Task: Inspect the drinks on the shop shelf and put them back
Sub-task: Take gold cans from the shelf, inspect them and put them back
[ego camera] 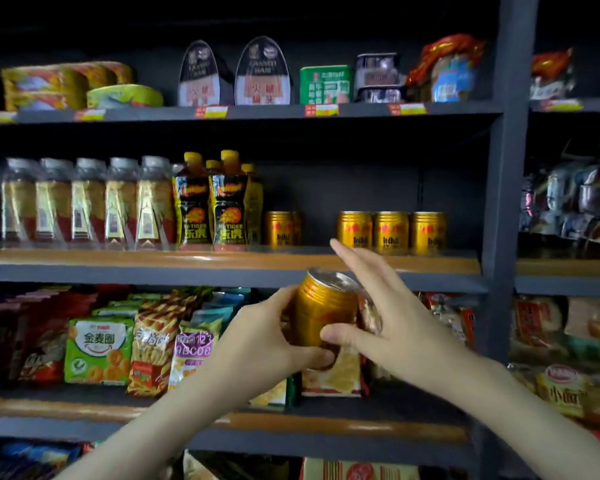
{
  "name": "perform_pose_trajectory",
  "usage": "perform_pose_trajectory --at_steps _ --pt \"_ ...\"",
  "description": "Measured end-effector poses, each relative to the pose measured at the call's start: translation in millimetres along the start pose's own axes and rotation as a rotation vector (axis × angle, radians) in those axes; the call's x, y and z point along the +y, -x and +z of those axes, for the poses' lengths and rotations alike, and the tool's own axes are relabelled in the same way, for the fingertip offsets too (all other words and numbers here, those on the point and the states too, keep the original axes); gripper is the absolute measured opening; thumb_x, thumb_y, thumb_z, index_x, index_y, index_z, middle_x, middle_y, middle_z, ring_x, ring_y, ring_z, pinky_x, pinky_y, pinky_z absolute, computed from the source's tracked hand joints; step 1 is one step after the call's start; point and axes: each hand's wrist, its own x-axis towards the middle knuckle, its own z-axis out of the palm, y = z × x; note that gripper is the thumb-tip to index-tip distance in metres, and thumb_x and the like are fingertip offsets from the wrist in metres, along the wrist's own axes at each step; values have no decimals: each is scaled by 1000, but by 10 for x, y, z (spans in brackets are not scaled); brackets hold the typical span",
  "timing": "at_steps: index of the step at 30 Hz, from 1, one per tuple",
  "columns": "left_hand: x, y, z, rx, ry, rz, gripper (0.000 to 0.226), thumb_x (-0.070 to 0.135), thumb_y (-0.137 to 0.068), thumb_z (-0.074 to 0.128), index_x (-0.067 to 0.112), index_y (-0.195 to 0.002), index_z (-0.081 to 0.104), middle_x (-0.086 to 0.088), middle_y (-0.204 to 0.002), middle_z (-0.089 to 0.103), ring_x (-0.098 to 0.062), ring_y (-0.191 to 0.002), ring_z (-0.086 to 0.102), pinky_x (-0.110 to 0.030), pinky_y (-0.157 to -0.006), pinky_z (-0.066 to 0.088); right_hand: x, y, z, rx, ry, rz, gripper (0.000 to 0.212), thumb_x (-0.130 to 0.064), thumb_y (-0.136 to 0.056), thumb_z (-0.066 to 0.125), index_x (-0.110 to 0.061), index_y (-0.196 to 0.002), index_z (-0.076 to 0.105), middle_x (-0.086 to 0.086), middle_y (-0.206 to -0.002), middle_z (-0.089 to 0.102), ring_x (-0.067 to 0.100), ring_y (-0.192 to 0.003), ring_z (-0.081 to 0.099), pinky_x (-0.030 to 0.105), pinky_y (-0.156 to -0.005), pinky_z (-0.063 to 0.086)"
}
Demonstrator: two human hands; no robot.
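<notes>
A gold Red Bull can point(326, 310) is held tilted in front of the shelf, below the middle shelf's edge. My left hand point(274, 337) grips it from the left, thumb under its base. My right hand point(378, 313) touches its right side with the thumb on the can's front and the fingers straight, pointing up. On the middle shelf point(222, 261) one gold can point(280, 228) stands left of a gap, and three more gold cans point(390, 232) stand in a row to the right.
Black-and-yellow Hi-Tiger bottles point(210, 202) and clear bottles point(87, 202) fill the middle shelf's left. Snack bags point(99, 344) crowd the shelf below. Tins and canned ham point(262, 72) sit on the top shelf. A dark upright post point(503, 202) bounds the right.
</notes>
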Motion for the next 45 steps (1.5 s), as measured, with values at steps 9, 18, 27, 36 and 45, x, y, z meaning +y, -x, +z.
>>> perform_pose_trajectory --at_steps 9,18,27,36,45 --pt "-482 -999 -636 345 -552 456 79 62 -85 46 16 -148 34 -4 -144 46 -15 -130 39 -29 -106 35 169 -1252 -292 207 242 -200 70 -37 -79 76 -57 -132 34 -32 -127 31 -15 -118 33 0 -93 30" --pt "-1274 -1573 -813 408 -848 452 70 56 -89 38 16 -146 41 -19 -154 30 -35 -144 24 -54 -117 15 666 -1952 -2 23 712 113 79 -48 -82 69 -33 -148 28 -4 -145 37 17 -131 37 31 -104 39" --pt "-1578 -1704 -817 450 -868 534 66 56 -91 39 16 -142 48 -20 -155 27 -36 -145 22 -53 -118 12 885 -2423 152 -226 1000 218 81 -53 -89 58 -21 -152 20 9 -139 47 28 -126 47 35 -102 39" --pt "-1619 -1727 -786 460 -852 540 63 54 -93 38 16 -141 49 -20 -157 25 -36 -146 19 -56 -116 14 1040 -2513 337 -378 1202 364 121 -48 -81 71 -16 -149 -24 22 -159 4 36 -147 8 43 -120 11" --pt "-1621 -1745 -723 522 -811 549 60 49 -90 40 14 -137 54 -21 -154 29 -38 -143 23 -59 -114 17 1232 -2757 547 -269 983 511 137 -25 -75 81 -23 -133 -44 18 -154 -30 33 -145 -20 44 -119 2"
